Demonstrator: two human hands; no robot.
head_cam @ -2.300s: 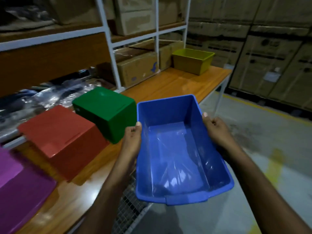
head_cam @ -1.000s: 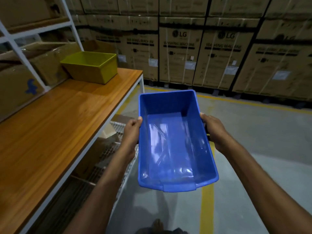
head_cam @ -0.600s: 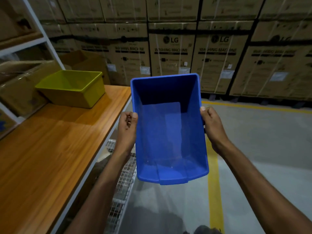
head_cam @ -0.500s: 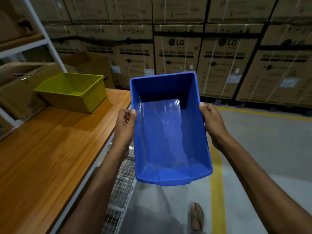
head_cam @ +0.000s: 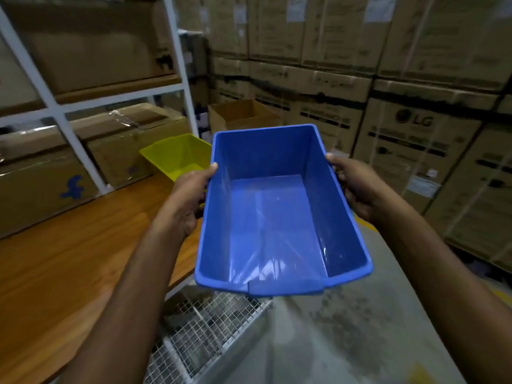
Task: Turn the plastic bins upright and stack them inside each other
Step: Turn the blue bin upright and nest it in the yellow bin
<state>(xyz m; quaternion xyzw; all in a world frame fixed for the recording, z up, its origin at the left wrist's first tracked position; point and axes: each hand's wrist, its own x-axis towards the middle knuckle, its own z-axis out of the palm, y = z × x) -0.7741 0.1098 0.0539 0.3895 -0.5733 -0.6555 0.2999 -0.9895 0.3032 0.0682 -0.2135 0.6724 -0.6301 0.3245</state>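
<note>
I hold an upright, empty blue bin (head_cam: 277,225) in the air beside the end of the wooden table (head_cam: 69,261). My left hand (head_cam: 185,200) grips its left long rim and my right hand (head_cam: 357,187) grips its right long rim. A yellow-green bin (head_cam: 177,156) stands upright at the far end of the table, just beyond my left hand, partly hidden by the blue bin's far left corner. No other coloured bins are in view.
White shelf posts (head_cam: 74,142) with cardboard boxes (head_cam: 44,184) run along the table's back. An open carton (head_cam: 243,115) stands behind the bins. Stacked appliance cartons (head_cam: 415,139) wall off the right. A wire-mesh lower shelf (head_cam: 207,328) and concrete floor (head_cam: 346,342) lie below.
I have walked along the table carrying the blue bin; the red, green and purple bins left the view. The yellow-green bin is now much closer, right beside the blue bin.
</note>
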